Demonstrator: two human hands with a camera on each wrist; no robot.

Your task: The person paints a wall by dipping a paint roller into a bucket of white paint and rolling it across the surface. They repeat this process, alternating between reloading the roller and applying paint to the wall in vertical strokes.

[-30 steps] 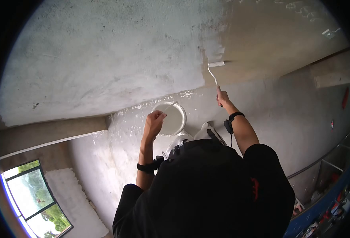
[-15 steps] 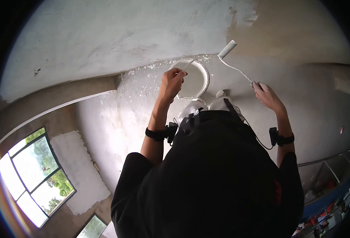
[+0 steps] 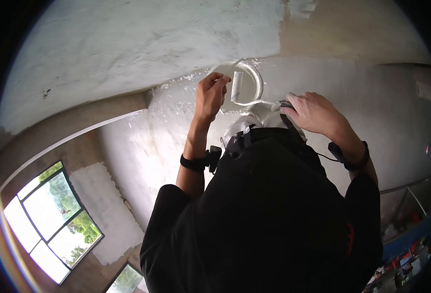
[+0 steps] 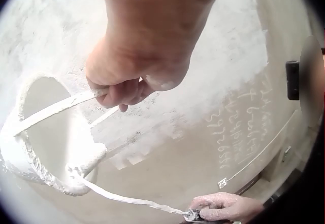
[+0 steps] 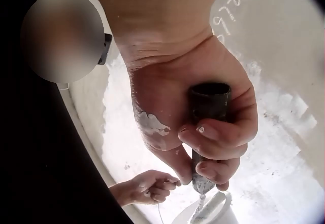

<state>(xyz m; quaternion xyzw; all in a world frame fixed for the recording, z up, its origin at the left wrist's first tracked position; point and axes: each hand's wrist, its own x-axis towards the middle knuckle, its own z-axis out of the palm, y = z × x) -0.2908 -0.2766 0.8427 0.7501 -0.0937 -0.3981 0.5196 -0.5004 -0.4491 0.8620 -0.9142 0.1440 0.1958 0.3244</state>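
**Roller down from the wall and into the bucket**

Since half a second ago we have brought the paint roller [image 3: 237,86] off the wall [image 3: 127,44]; its sleeve now sits inside the white bucket [image 3: 257,78], where before it rode at the wall's painted edge. Our right hand [image 3: 312,112] has come in from 3 o'clock to just beside the bucket, fingers [image 5: 213,132] wrapped tight round the dark roller handle [image 5: 209,102]. Our left hand [image 3: 209,95] stays at the bucket's 9 o'clock side, fingers curled on the thin bail handle [image 4: 56,110].

Around us, the head and dark shirt fill the lower middle of the head view and hide whatever lies below the bucket. A window [image 3: 49,219] sits at 8 o'clock, and a shelf of small items [image 3: 410,215] at 4 o'clock, both well apart from the hands.

The bucket is coated white inside; the roller's wire frame [image 4: 127,198] crosses its rim. How much paint it holds, we cannot tell.

The painted patch ends at 12 o'clock, with bare tan wall [image 3: 371,34] running on toward 2 o'clock.
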